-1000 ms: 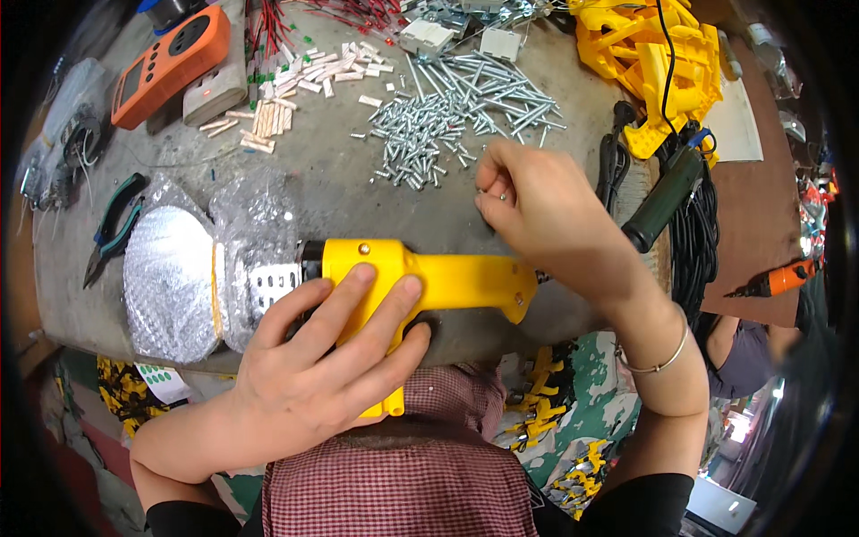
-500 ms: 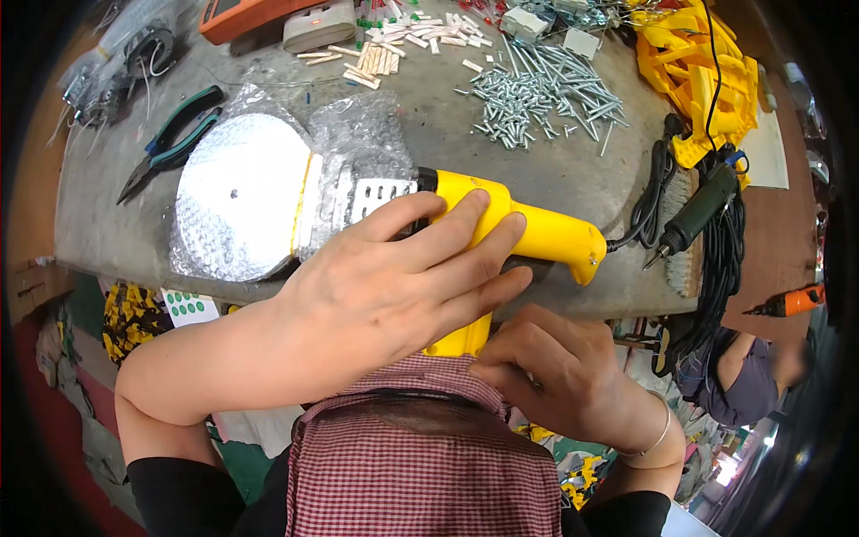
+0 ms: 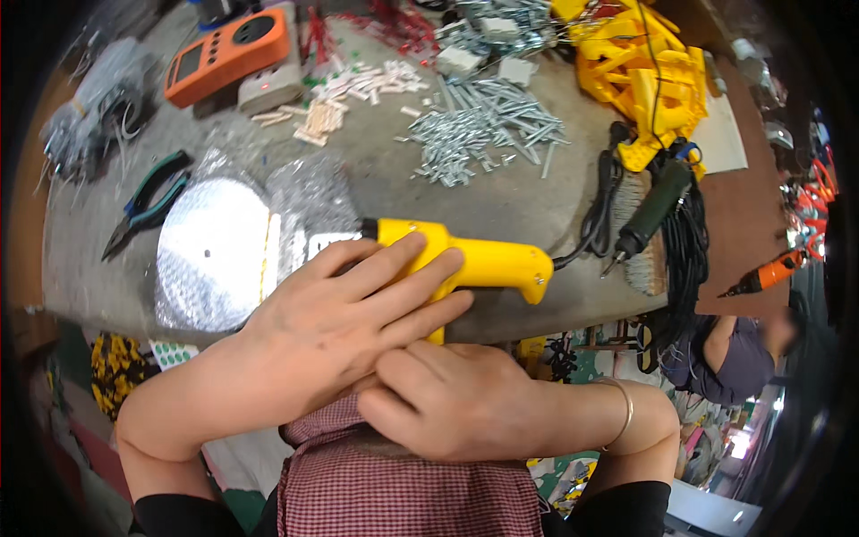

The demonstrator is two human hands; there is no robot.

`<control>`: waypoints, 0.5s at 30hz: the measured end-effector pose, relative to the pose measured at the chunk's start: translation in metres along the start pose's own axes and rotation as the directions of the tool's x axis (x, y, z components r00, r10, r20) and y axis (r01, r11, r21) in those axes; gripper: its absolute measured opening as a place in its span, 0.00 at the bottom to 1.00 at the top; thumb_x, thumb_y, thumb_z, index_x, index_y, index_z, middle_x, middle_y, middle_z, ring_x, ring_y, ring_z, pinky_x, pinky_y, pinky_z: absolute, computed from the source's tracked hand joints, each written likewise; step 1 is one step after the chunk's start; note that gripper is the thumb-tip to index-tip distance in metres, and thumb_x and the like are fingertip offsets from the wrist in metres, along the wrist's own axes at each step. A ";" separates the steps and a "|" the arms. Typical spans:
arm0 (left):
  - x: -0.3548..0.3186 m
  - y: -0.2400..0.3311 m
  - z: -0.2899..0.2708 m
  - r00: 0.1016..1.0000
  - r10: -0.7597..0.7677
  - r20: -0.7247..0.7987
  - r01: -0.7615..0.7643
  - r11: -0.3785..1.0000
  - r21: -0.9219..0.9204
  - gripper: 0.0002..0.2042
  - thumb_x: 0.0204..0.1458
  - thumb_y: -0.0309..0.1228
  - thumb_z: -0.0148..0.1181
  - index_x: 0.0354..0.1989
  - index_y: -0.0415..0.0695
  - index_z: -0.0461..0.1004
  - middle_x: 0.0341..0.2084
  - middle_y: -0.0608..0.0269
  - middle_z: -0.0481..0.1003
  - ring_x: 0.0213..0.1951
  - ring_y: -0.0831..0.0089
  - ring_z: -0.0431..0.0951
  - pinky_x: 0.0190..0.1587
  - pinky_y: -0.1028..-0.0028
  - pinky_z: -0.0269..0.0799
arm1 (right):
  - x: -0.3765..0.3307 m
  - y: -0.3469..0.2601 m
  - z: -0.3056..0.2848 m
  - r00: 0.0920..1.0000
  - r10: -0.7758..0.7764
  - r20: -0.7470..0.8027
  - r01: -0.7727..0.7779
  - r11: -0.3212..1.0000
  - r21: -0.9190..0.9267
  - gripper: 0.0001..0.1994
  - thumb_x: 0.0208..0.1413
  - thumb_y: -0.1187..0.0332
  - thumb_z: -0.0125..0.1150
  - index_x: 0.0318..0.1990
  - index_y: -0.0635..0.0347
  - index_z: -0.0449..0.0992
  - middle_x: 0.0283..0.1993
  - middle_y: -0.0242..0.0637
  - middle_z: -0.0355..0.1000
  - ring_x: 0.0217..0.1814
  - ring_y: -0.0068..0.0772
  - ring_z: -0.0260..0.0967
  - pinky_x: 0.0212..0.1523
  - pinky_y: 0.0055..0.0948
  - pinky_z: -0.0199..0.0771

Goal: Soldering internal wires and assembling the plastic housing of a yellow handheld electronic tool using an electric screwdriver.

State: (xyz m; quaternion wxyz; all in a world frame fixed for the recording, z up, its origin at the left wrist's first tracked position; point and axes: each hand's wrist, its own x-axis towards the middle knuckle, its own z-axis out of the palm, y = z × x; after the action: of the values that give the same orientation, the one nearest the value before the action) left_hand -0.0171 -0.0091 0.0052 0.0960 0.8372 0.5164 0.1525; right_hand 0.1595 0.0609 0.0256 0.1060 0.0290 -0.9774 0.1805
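A corded tool with a yellow handle point(image 3: 501, 264) and a round silvery disc point(image 3: 213, 255) lies along the near edge of the worktable; clear bubble wrap covers its disc end. My left hand point(image 3: 335, 327) rests over the handle's middle, fingers spread across it and thumb hidden. Below that palm, a bit of yellow shows on the near side. Pressed close to the left hand's little-finger side is my right hand point(image 3: 447, 398), fingers curled in; whatever they pinch is hidden. Black-and-teal pliers point(image 3: 148, 206) lie beyond the disc on the left.
Screws point(image 3: 465, 134), pale small sticks point(image 3: 322, 121) and an orange multimeter point(image 3: 228, 55) lie across the far side. Yellow plastic shells point(image 3: 640, 76) are heaped at right. Near them are a dark green electric screwdriver point(image 3: 653, 210) and bundled black cable point(image 3: 689, 259). Another person point(image 3: 720, 367) is farther right.
My right hand has moved left and now overlaps the edge of my left hand. The left hand keeps its place on the handle. The whole view has shifted, showing more of the table's far side.
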 end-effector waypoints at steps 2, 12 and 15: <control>0.001 0.003 -0.003 0.999 -0.032 0.024 0.033 0.999 -0.040 0.38 0.40 0.32 0.61 0.67 0.51 0.63 0.67 0.62 0.62 0.62 0.59 0.66 0.61 0.63 0.60 | -0.001 0.002 0.007 0.997 -0.034 -0.064 0.033 0.999 -0.019 0.06 0.42 0.68 0.59 0.27 0.58 0.71 0.27 0.31 0.62 0.27 0.25 0.68 0.22 0.21 0.67; 0.013 0.000 -0.018 0.996 -0.003 0.091 0.007 0.999 -0.046 0.38 0.40 0.44 0.65 0.65 0.50 0.66 0.65 0.62 0.64 0.59 0.59 0.68 0.59 0.61 0.61 | -0.014 0.024 0.001 0.978 -0.047 -0.202 0.052 0.998 0.020 0.07 0.44 0.67 0.60 0.32 0.57 0.74 0.30 0.32 0.67 0.32 0.29 0.70 0.30 0.27 0.71; 0.012 0.002 -0.017 0.996 -0.053 0.072 0.058 0.996 -0.073 0.39 0.42 0.55 0.64 0.64 0.51 0.67 0.64 0.61 0.65 0.58 0.59 0.68 0.59 0.60 0.61 | -0.016 0.103 -0.050 0.966 0.173 -0.191 -0.200 0.972 -0.128 0.05 0.52 0.69 0.61 0.34 0.59 0.76 0.32 0.41 0.69 0.34 0.46 0.71 0.36 0.39 0.73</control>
State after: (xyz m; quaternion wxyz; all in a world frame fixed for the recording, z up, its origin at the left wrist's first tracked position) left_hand -0.0168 0.0005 0.0236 0.1497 0.8232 0.5295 0.1395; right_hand 0.1756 0.1751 0.0322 0.1775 -0.0874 -0.9729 0.1197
